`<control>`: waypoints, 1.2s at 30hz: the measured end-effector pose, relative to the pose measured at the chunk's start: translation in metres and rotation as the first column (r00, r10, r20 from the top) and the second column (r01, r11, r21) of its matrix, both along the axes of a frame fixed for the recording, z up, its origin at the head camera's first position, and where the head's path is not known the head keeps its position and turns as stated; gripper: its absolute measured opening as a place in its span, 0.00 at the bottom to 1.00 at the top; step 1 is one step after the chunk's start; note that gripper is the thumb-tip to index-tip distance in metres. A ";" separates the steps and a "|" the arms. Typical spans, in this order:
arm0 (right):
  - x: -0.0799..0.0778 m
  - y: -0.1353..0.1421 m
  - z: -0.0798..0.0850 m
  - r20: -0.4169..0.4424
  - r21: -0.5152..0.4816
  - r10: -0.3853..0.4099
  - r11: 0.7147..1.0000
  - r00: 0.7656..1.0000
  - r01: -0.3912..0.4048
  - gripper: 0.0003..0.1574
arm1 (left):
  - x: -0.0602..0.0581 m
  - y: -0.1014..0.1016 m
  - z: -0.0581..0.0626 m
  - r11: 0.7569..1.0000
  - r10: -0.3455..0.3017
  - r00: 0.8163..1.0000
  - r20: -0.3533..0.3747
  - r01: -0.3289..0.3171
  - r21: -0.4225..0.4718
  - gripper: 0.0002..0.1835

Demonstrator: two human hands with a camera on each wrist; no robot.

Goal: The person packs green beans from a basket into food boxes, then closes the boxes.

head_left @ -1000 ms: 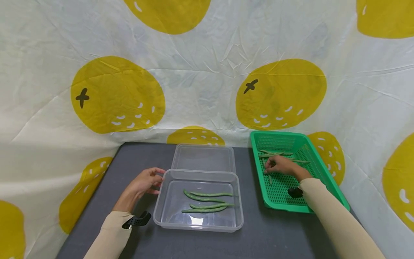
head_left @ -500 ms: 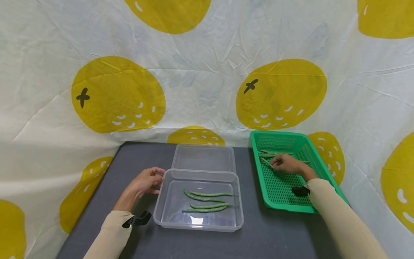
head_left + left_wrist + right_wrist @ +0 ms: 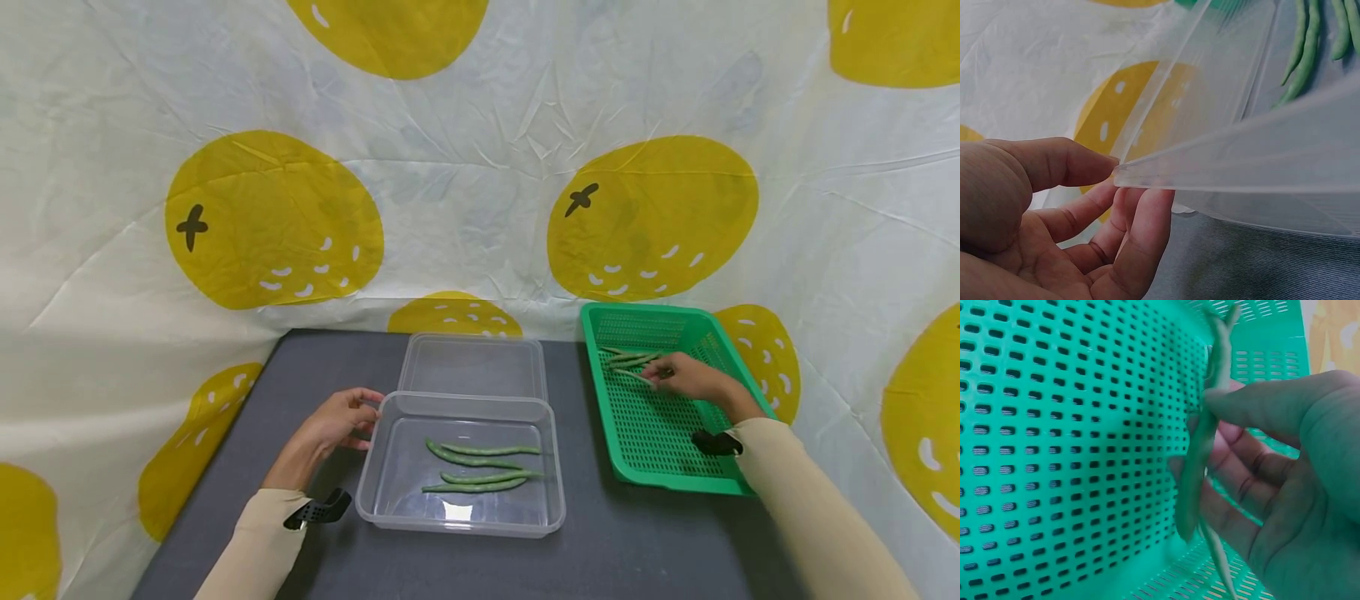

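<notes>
My left hand [image 3: 341,421] pinches the corner rim of a clear plastic container [image 3: 367,492], thumb above and fingers below in the left wrist view. Several green beans [image 3: 480,461] lie crosswise in the container. On the right, my right hand [image 3: 686,377] is inside a green plastic basket [image 3: 611,433]. In the right wrist view its thumb and fingers pinch a green bean [image 3: 1194,481]; other beans lie close to it and are partly hidden by the hand. More green beans [image 3: 618,352] rest at the basket's far left end.
A clear plastic lid [image 3: 472,362] lies flat behind the container. Both containers stand on a dark grey table [image 3: 577,550]. A white cloth with yellow fruit prints [image 3: 465,233] hangs behind and on both sides.
My right hand has moved right and slightly away within the basket, and the pinched bean has swung from lengthwise to nearly crosswise. The left hand and container stay put.
</notes>
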State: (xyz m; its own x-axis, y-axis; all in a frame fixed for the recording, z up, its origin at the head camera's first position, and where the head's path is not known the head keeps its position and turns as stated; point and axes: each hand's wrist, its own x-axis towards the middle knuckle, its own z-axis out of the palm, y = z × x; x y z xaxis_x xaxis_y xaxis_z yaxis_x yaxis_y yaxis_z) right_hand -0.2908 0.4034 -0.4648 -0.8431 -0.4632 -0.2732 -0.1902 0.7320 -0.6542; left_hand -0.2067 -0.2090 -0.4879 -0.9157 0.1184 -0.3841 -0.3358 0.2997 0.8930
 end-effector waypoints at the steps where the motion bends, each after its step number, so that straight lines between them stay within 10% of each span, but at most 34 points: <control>1: 0.001 0.001 0.002 0.000 0.011 -0.001 1.000 1.000 0.001 0.22 | 0.000 0.000 0.000 1.000 -0.002 1.000 -0.003 0.002 -0.002 0.24; 23: 0.014 0.022 0.022 -0.036 0.169 -0.004 0.986 0.999 0.010 0.14 | 0.001 0.001 0.001 1.000 -0.001 1.000 -0.006 0.001 -0.020 0.23; 36: 0.011 0.014 0.025 -0.034 -0.012 -0.005 1.000 0.999 0.005 0.17 | 0.002 0.002 0.002 1.000 0.005 1.000 -0.009 -0.006 -0.023 0.23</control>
State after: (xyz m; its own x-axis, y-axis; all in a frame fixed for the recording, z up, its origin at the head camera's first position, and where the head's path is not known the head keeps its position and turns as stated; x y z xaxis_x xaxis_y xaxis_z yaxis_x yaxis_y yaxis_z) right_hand -0.2800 0.4178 -0.4400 -0.8542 -0.4621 -0.2382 -0.2092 0.7250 -0.6563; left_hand -0.2047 -0.2074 -0.4857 -0.9198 0.1045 -0.3783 -0.3294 0.3184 0.8889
